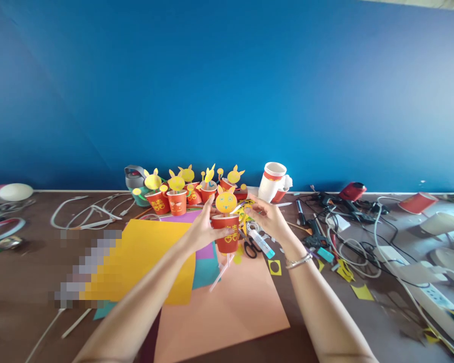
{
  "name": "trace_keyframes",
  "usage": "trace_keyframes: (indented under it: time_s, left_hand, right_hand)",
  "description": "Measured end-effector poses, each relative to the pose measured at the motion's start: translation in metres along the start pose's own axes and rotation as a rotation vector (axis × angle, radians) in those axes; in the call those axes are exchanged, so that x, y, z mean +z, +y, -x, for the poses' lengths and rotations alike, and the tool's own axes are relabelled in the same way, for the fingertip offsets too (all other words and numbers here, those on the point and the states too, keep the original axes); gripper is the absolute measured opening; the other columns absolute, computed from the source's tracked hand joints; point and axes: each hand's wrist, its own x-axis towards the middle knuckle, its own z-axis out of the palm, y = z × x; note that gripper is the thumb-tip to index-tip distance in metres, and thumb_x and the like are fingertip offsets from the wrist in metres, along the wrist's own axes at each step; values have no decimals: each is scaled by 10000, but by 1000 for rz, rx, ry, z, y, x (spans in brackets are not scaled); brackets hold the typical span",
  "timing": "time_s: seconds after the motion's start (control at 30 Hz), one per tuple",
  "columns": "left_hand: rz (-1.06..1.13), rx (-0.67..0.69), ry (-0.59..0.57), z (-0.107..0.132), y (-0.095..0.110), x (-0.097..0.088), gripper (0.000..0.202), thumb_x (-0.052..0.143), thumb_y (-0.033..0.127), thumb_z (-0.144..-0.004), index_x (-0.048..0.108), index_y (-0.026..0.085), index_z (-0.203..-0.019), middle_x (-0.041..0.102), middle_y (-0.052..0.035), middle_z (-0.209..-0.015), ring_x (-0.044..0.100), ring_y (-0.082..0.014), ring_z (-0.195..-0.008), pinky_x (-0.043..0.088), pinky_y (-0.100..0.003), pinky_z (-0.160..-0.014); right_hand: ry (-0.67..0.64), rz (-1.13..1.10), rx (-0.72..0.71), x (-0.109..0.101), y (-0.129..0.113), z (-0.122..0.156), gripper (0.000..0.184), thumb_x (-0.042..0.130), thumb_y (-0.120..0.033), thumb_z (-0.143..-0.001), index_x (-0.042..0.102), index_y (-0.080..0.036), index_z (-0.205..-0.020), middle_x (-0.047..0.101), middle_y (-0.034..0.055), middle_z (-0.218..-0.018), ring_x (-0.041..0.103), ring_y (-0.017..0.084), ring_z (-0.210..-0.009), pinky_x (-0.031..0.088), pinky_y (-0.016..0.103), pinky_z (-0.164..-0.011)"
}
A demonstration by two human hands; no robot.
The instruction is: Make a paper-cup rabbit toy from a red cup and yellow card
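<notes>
My left hand [201, 226] grips a red paper cup [227, 243] with gold writing, thumb across its front. A yellow paper cat-like face [226, 201] with drawn eyes and mouth rises above the cup's rim. A clear straw [228, 260] sticks out below its bottom. Beside the cup, my right hand [267, 216] is raised with fingers apart, holding nothing that I can see. Black-handled scissors [251, 248] and a glue tube [263, 244] with a teal cap lie under and behind the right hand.
Several similar red cups [177, 202] with yellow faces line the back by the blue wall. A stack of white paper cups [271, 182] stands right of them. Yellow paper [147, 252] and peach paper [227, 317] cover the middle. Cables and a power strip [435, 295] lie right.
</notes>
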Motion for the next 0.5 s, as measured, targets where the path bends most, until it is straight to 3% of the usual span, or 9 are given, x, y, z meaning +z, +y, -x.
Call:
trace_keyframes:
  time_s: [0.07,0.17,0.3,0.4,0.5]
  left_hand:
    - [-4,3,3,0,-2,-1,1162,811,374,-610,68,226,-1491,513,-144,-1279,539,-291,-1159,434,-429,-970]
    - [-45,5,25,-2,-6,-2,1187,807,387,-610,30,222,-1493,522,-141,-1251,550,-283,-1140,430,-436,-967]
    - [-178,-23,97,-8,-15,-5,1285,804,445,-587,-82,197,-1485,512,-169,-1270,536,-302,-1151,402,-472,-979]
    - [-319,-46,129,-11,-22,-7,1268,801,470,-570,-19,168,-1490,423,-222,-1388,414,-366,-1282,341,-494,-1030]
    - [-420,-88,87,-13,-29,-8,1195,769,475,-610,22,151,-1486,334,-241,-1464,269,-401,-1376,310,-501,-1055]
  right_hand:
    - [-25,-47,8,1,1,-1,479,603,-486,-821,630,-175,-1184,708,80,-971,642,223,-848,484,299,-693]
    - [-18,-67,37,0,4,-3,375,556,-495,-842,692,-177,-986,715,77,-885,656,225,-823,488,302,-696]
    - [-18,122,74,-4,8,-2,242,570,-399,-821,686,-188,-794,694,45,-727,632,190,-678,449,276,-597]
    - [-222,272,15,-1,6,4,101,611,-232,-740,710,-214,-747,702,21,-708,624,175,-640,416,254,-572]
    - [-517,443,20,12,0,13,145,628,-152,-675,736,-225,-739,704,19,-674,614,171,-599,374,243,-537]
